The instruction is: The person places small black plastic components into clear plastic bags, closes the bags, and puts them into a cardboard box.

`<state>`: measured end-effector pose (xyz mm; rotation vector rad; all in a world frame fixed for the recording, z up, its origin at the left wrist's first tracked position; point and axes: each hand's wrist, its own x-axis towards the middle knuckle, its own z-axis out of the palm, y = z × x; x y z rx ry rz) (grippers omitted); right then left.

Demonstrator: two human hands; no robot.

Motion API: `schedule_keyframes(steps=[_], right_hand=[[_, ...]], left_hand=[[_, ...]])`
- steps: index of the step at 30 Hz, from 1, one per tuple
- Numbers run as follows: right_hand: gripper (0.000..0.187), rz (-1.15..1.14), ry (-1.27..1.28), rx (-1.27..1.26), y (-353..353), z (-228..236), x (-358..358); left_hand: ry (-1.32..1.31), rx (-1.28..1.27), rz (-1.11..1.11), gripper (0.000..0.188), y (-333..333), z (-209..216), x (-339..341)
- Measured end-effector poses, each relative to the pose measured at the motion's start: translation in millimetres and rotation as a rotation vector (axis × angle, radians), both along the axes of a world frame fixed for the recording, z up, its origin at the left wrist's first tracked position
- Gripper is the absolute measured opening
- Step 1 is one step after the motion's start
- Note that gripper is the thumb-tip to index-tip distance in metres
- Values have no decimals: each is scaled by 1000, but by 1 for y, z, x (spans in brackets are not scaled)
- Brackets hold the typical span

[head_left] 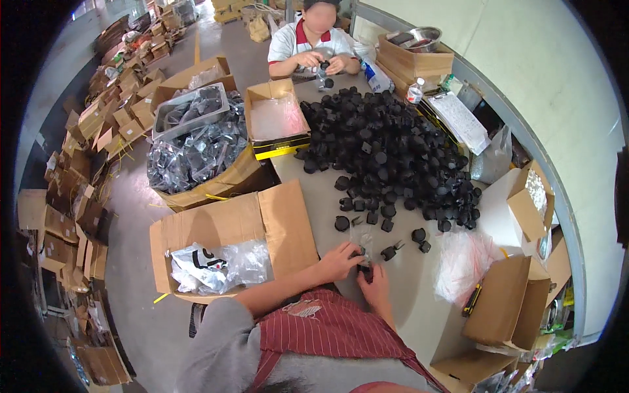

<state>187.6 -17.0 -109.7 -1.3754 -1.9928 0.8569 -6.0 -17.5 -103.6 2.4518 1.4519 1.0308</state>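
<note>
Near the table's front edge, my left hand (pixel 342 259) is closed with its fingertips at a small clear plastic bag (pixel 364 241). Close beside it, my right hand (pixel 376 289) pinches a small black plastic part (pixel 367 272) at the bag's near end. My fingers hide much of both, so I cannot tell whether the part is inside the bag. Just right of my hands lies a loose black part with prongs (pixel 391 251). Beyond them spreads a large heap of similar black parts (pixel 380 144), and a few single ones lie at its near edge.
At left stand an open carton of clear bags (pixel 223 226), a carton of bagged parts (pixel 196 160) and a shallow box of bags (pixel 275 118). Thin clear bags (pixel 462 265) and an open carton (pixel 508 301) lie right. A co-worker (pixel 311 49) handles a black part opposite.
</note>
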Motion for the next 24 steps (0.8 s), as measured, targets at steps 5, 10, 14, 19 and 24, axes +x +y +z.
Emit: schedule_keyframes(steps=[5, 10, 14, 19, 24], right_hand=[[40, -12, -46, 90, 3, -6, -5], [36, -41, -80, 163, 0, -11, -8], [27, -54, 7, 150, 0, -17, -3], [19, -56, 11, 276, 4, -15, -2], [18, -10, -34, 218, 18, 27, -10]], left_hand=[[59, 46, 31, 39, 3, -3, -1], [13, -39, -37, 36, 1, -11, 6], [-2, -24, -96, 29, -4, -8, 3], [-92, -57, -161, 27, -4, -14, 1], [8, -37, -169, 30, 1, -21, 2]])
